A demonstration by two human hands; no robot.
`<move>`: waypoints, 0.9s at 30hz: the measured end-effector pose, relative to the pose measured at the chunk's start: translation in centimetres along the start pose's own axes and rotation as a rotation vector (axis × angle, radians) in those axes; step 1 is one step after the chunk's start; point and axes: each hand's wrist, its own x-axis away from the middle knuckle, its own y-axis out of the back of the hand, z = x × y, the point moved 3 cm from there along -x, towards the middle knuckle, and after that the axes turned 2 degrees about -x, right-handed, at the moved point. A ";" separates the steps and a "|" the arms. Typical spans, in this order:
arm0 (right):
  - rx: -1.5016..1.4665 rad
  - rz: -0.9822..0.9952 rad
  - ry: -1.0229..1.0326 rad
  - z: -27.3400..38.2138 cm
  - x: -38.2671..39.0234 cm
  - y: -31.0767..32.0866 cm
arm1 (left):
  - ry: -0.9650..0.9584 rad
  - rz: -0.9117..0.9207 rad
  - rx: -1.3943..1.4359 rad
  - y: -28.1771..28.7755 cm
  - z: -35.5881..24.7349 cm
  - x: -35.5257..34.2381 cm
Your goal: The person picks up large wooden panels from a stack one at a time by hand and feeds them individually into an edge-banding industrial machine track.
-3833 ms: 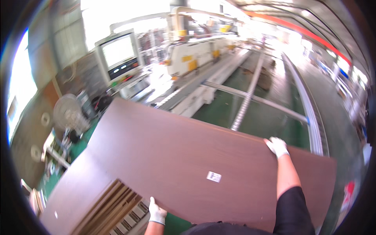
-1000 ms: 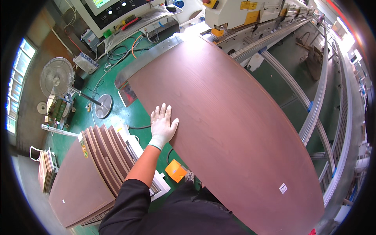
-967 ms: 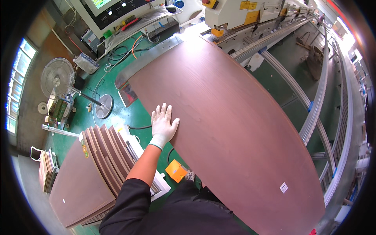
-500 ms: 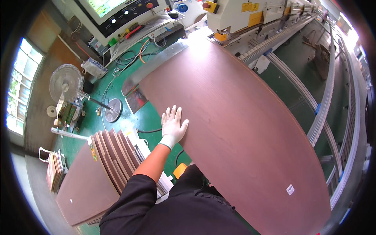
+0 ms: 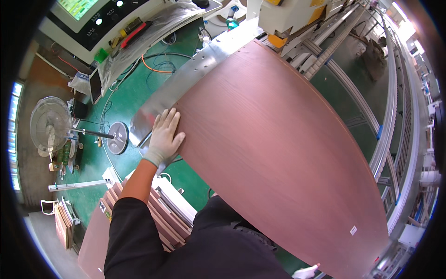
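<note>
The brown board (image 5: pixel 274 153) lies beside the metal plate (image 5: pixel 200 69), the left hand (image 5: pixel 166 138) resting unclenched at its left edge and the right hand (image 5: pixel 304 272) near its lower edge, grip indeterminable; even, level pressure should best prevent skewing.

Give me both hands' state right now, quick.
Left hand: open, palm down, at the edge of the brown board.
Right hand: mostly hidden at the board's near edge; grip cannot be told.
</note>
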 end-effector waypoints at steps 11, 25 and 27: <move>1.046 -1.330 1.772 2.6 -11.9 5.5 | -0.062 0.181 0.191 -0.1 0.5 0.0; 0.958 -1.447 1.925 6.4 -19.9 2.7 | 0.001 0.148 0.147 -0.9 -1.5 -4.9; 0.939 -1.448 1.927 7.2 -20.4 1.8 | -0.005 0.113 0.110 -0.9 -2.4 -6.3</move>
